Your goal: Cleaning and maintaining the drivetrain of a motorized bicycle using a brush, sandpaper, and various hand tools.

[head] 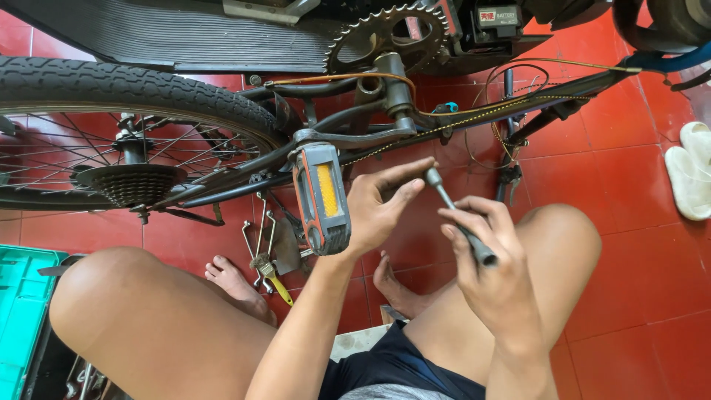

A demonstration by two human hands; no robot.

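Hands at lower centre of the frame: right hand (495,278) wraps closed around a slim metal tool (457,215); left hand (378,211) pinches its socket tip, beside a grey pedal (321,198) with an orange reflector. Rigid and light (judging by its size), the tool is best gripped along its handle. Beyond, the frame (355,137) and rear wheel (126,96) crowd the upper frame; bare red floor (629,244) lies right.

glossy red tiles (629,244), knobbly rubber tyre (111,85) (matt)
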